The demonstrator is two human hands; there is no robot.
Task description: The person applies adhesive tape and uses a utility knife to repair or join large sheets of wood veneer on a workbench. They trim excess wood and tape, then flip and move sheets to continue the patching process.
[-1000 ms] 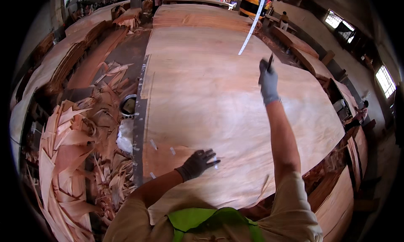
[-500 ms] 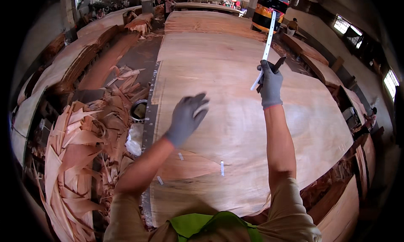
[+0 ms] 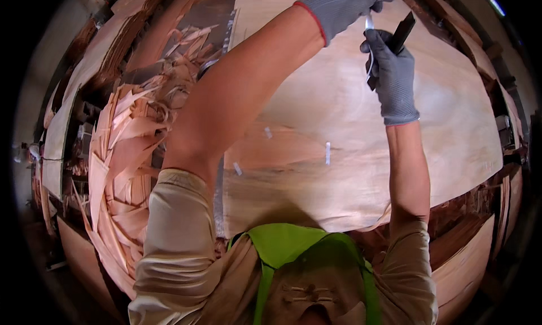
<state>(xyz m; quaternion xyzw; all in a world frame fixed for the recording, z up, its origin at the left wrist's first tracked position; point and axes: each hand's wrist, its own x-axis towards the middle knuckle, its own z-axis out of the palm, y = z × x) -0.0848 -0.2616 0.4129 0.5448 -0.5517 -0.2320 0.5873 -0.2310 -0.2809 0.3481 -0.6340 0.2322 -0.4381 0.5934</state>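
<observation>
My right hand, in a grey glove, is closed on a white perforated tape strip and a dark flat tool. The tool's black end sticks up past the thumb side; whether it is a knife I cannot tell. Just above and left, my gloved left hand is closed at the strip's upper part, its fingertips cut by the picture's top edge. Both hands are raised over a large pale wood veneer sheet. Short white tape pieces are stuck around a redder veneer patch in it.
Torn veneer scraps are heaped left of the sheet. Stacked veneer sheets stand farther left, and more stacks lie at the right. A dark strip with marks runs along the sheet's left edge.
My left hand has moved up and right from over the sheet to the tape strip by my right hand. The view has tilted down, and the far room has left the picture.
</observation>
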